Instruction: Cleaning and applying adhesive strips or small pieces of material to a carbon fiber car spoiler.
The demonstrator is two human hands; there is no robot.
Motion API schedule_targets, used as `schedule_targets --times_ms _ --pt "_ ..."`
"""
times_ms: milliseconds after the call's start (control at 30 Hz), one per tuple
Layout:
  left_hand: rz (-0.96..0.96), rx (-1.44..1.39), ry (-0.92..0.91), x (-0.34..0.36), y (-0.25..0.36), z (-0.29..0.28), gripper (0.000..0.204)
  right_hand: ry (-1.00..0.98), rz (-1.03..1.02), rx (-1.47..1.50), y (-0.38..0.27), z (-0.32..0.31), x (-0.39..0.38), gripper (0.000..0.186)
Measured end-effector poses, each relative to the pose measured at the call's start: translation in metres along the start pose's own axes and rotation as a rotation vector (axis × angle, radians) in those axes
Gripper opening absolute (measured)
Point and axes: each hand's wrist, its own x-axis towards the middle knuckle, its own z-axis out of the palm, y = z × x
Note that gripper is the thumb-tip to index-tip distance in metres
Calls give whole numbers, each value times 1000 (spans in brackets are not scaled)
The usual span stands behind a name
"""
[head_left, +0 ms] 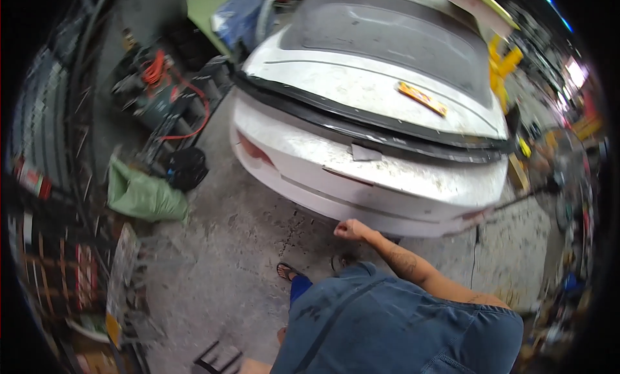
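Note:
My right hand (349, 229) hangs beside the rear bumper of a white car (413, 174), its fingers curled closed; nothing shows in them. At the lower edge, a small part of my left hand (282, 335) shows next to my blue shirt, its fingers hidden. Across the car's dusty tail runs a black spoiler (310, 116). A grey piece of sheet (366, 153) lies just under the spoiler. On the boot lid above it rests a flat yellow and orange packet (422, 98). Neither hand visibly touches the car.
Left of the car stand a green sack (145, 193), a black bag (186, 167) and a machine with a red hose (154, 70). A worn metal stand (123, 277) and a dark frame (219, 358) are nearer. A yellow stand (504, 67) rises at the right.

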Motion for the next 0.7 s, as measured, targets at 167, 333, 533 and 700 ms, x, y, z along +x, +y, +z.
schedule_targets --times_ms 167,333,533,700 --pt "299 141 -181 149 9 -68 17 315 215 294 -29 16 -20 37" --pt "95 -30 -498 298 89 -125 13 770 157 498 -87 7 -47 28" --pt "319 79 -430 414 173 -105 13 1233 55 122 -114 -95 -27 29" --pt "287 29 -532 395 284 -22 14 1175 184 -175 -82 -161 23 31"
